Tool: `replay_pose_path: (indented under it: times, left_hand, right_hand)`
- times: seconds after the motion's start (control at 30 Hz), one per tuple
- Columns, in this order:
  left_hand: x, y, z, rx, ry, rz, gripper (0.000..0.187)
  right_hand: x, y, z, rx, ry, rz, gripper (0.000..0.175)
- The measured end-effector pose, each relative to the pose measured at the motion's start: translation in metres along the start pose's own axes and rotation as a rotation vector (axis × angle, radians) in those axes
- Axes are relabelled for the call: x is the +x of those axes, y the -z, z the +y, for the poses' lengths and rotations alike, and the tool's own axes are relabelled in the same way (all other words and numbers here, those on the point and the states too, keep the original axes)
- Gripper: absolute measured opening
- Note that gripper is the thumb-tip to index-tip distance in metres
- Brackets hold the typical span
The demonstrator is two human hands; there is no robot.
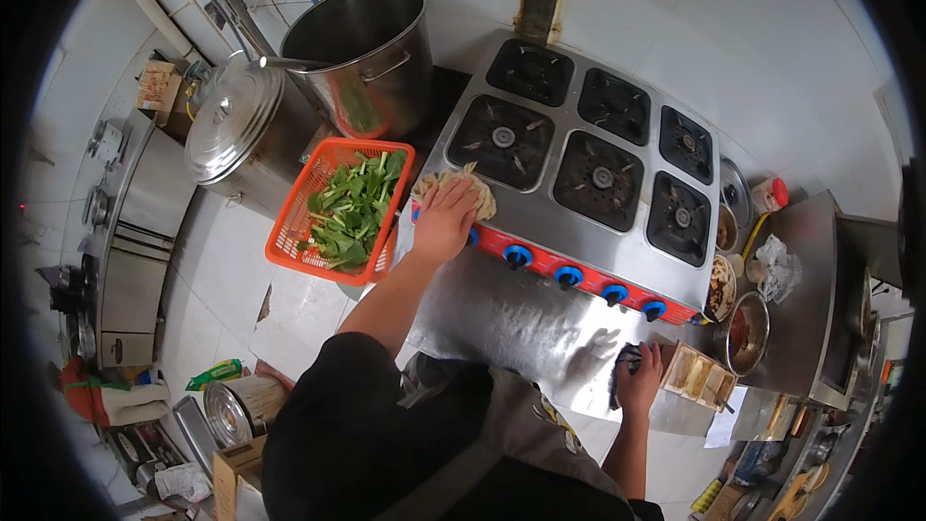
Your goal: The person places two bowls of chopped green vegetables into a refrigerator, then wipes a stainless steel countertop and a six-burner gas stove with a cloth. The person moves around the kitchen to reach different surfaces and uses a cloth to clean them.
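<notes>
My left hand (443, 221) lies flat with spread fingers on a crumpled tan cloth (483, 192), at the front left corner of a six-burner gas stove (535, 212). Blue-ringed black knobs (517, 256) line the stove's red front panel. Beside that hand stands an orange plastic basket (281, 233) of cut leafy greens (354, 206). My right hand (640, 380) rests on a dark patterned cloth (623, 369) at the right end of the steel counter (499, 311) before the stove; its grip on that cloth is partly hidden.
Behind the basket stand a large open steel stockpot (394, 98) and a lidded pot (235, 119). To the right are a sectioned seasoning box (698, 375), a steel bowl (749, 336) and a plastic bag (778, 268). Another lidded pot (246, 405) stands at lower left.
</notes>
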State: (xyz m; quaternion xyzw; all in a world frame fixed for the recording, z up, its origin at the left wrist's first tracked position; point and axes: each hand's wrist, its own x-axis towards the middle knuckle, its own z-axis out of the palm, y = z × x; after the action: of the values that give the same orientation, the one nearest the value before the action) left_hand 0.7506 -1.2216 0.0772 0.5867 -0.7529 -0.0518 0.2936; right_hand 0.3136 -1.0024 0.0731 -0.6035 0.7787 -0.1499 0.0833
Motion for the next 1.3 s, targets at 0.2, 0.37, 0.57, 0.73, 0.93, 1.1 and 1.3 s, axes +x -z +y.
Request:
replay_pose_path:
  times: [0.2, 0.37, 0.57, 0.73, 0.93, 1.1, 1.3]
  left_hand:
    - [0.015, 0.03, -0.063, -0.128, -0.035, -0.005, 0.039]
    - [0.088, 0.005, -0.105, -0.198, -0.11, -0.03, 0.042]
    - [0.237, -0.067, -0.153, -0.234, -0.104, -0.17, 0.046]
    - [0.357, -0.122, -0.172, -0.213, -0.021, -0.226, 0.04]
    - [0.452, -0.158, -0.185, -0.157, 0.022, -0.391, 0.038]
    - [0.431, -0.157, -0.183, -0.085, -0.026, -0.232, 0.037]
    - [0.292, -0.099, -0.168, -0.191, -0.114, -0.178, 0.042]
  right_hand:
    - [0.002, -0.039, -0.091, 0.089, -0.077, -0.2, 0.052]
    - [-0.009, -0.055, -0.136, 0.118, -0.121, -0.304, 0.05]
    - [-0.014, -0.055, -0.148, 0.106, -0.217, -0.336, 0.046]
    - [-0.028, -0.054, -0.148, 0.093, -0.348, -0.338, 0.046]
    - [-0.054, -0.061, -0.153, 0.088, -0.49, -0.367, 0.046]
    - [-0.051, -0.068, -0.149, 0.201, -0.494, -0.384, 0.046]
    - [-0.032, -0.072, -0.131, 0.247, -0.465, -0.36, 0.042]
